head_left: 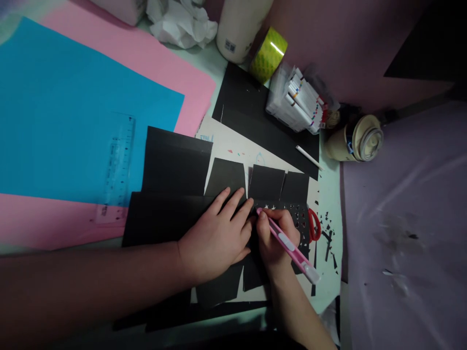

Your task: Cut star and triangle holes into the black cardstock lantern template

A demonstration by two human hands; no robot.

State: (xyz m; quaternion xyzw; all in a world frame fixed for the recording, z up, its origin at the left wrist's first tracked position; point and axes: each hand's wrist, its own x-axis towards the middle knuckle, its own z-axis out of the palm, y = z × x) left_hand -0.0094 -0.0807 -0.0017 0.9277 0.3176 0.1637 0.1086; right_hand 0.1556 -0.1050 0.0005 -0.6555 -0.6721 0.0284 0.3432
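My left hand point(219, 238) lies flat with fingers spread on a black card point(164, 214) that has flaps along its edges. Just to its right, my right hand point(277, 238) grips a pink craft knife point(292, 248), its tip end down at the card beside my left fingertips. Small cut-out shapes point(297, 216) show in the card's right part. The red handle of a pair of scissors point(314, 225) pokes out at the card's right edge. My right hand hides part of the cut area, and the blade is too small to make out.
Blue paper point(73, 112) with a clear ruler point(118, 170) lies on pink paper point(189, 78) at left. Behind are crumpled tissue point(182, 24), yellow tape point(268, 56), a box of markers point(301, 99) and a lidded cup point(355, 138). Black scraps point(328, 240) lie near the right table edge.
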